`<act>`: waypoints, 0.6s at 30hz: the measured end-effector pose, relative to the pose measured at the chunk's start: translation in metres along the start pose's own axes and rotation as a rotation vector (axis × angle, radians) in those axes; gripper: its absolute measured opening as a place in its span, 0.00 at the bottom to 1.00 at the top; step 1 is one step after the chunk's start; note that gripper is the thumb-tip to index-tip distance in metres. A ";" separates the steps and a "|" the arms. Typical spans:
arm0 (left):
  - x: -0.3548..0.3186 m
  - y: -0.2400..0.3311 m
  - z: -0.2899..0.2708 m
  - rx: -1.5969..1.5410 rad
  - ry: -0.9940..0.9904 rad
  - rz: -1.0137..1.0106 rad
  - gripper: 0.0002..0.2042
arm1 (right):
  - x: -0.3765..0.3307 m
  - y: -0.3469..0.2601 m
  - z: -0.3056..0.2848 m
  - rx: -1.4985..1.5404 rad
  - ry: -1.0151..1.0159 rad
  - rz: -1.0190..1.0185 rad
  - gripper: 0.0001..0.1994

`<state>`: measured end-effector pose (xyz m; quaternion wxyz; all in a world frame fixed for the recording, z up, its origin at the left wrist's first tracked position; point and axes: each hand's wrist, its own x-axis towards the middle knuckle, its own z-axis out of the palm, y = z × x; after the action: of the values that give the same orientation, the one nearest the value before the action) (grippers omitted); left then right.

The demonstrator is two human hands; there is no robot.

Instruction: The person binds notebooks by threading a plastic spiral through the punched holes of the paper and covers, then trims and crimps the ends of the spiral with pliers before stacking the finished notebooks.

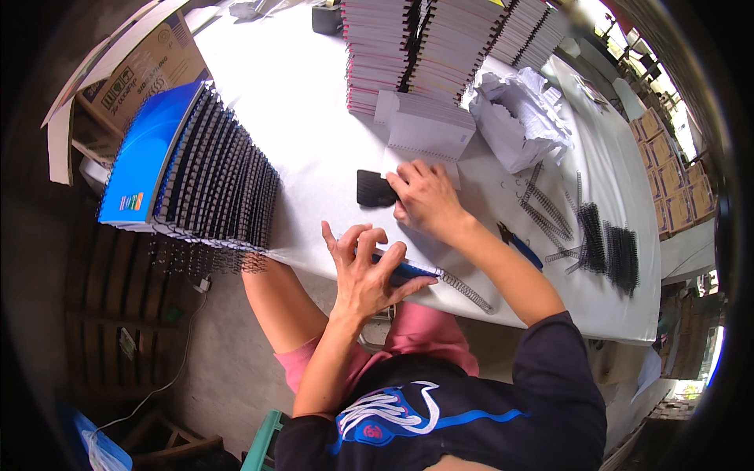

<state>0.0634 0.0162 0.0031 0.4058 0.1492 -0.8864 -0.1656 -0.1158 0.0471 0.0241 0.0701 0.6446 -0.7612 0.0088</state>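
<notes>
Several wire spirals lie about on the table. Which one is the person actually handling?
The spiral at the table's near edge, threaded into the blue-covered notebook under the left hand. The other spirals lie loose farther right, beyond the blue-handled pliers, untouched.

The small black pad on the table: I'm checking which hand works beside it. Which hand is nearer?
Right. The right hand lies flat right beside the black pad; the left hand is nearer the table edge, holding a spiral-bound notebook.

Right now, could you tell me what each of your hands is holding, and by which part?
The left hand grips the blue notebook at its near end, beside the wire spiral. The right hand presses flat on white sheets, gripping nothing.
</notes>
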 end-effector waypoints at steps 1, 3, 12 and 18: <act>0.000 0.002 0.002 0.046 -0.001 0.003 0.27 | 0.001 0.000 0.002 -0.058 0.012 0.027 0.31; 0.001 0.006 0.005 0.047 -0.016 0.002 0.27 | 0.002 0.003 0.008 0.008 0.073 -0.019 0.33; 0.002 0.011 0.008 -0.025 0.013 0.033 0.28 | 0.061 -0.017 -0.031 0.379 -0.285 -0.004 0.21; -0.011 0.006 0.015 -0.050 0.067 0.044 0.27 | 0.000 -0.011 -0.024 1.152 -0.208 -0.028 0.10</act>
<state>0.0585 0.0283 -0.0110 0.4423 0.1251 -0.8710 -0.1735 -0.1024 0.0472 0.0469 -0.3664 0.5864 -0.6280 0.3570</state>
